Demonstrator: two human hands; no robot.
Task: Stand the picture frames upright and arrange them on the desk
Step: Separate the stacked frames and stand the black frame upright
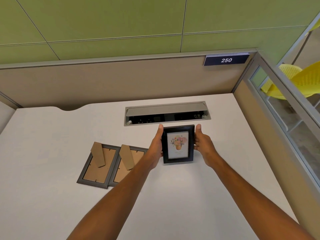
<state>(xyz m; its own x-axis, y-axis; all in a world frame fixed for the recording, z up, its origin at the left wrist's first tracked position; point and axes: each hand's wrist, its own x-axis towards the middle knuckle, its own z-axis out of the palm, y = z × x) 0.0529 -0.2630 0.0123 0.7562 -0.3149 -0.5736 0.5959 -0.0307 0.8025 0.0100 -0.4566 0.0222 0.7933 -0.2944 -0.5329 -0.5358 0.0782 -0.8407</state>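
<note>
A person's 2 bare arms reached forward over a white desk (52,205). Between the hands stood a small black picture frame (178,144), face toward the viewer, showing a print of flowers in a pot. Its long axis ran vertically, and its lower edge sat at or just above the desk; contact could not be confirmed. The left hand (156,146) pressed the frame's left side and the right hand (203,144) pressed its right side, thumbs up near the top corners, so both hands were closed narrowly around this 1 frame and equally near it.

To the left of the left forearm, 2 more frames lay flat and face down, side by side and touching: the far-left frame (97,168) and the second flat frame (124,163), each with a brown cardboard back and a folded stand. The left arm crossed the corner of the second one and was the nearer arm to both.

Just behind the held frame, an open cable tray (167,113) was recessed in the desk. Beige partition walls enclosed the desk, with green panels above, a sign reading 250 (226,60), and yellow chairs (294,80) beyond glass on the right.
</note>
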